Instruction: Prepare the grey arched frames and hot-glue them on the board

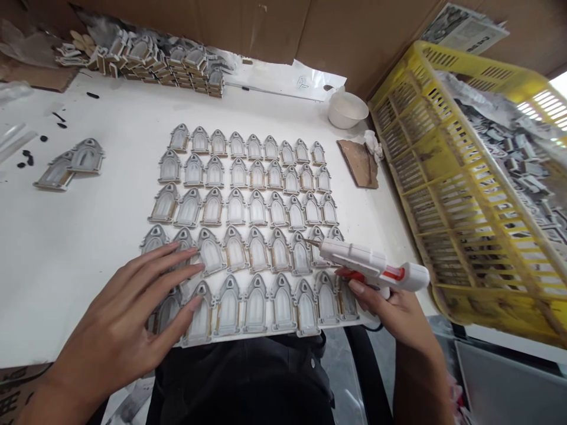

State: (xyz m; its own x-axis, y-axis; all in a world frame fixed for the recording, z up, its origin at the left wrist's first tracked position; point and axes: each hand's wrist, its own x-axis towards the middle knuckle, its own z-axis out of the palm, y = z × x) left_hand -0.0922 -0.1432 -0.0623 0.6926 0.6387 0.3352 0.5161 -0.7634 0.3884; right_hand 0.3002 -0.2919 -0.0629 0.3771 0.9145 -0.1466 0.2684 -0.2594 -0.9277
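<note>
My right hand (390, 310) grips a white hot glue gun (354, 257) with a red trigger, its dark nozzle pointing left over the fourth row of pieces. Spread across the lower left of the layout is my left hand (137, 313), fingers apart, fingertips over or against the arched pieces there; whether they press on one I cannot tell. Several small grey arched frames (236, 248), shaped like pointed windows with whitish centres and brownish edges, lie in five rows on the white table (119, 224). My left hand hides some of them at the lower left.
Two more arched frames (86, 158) overlap at the left, near black bits (29, 158). Frames lie stacked (177, 62) at the back. On the right stand a white bowl (348, 109), a cardboard scrap (358, 164) and a yellow crate (443, 171) holding grey pieces.
</note>
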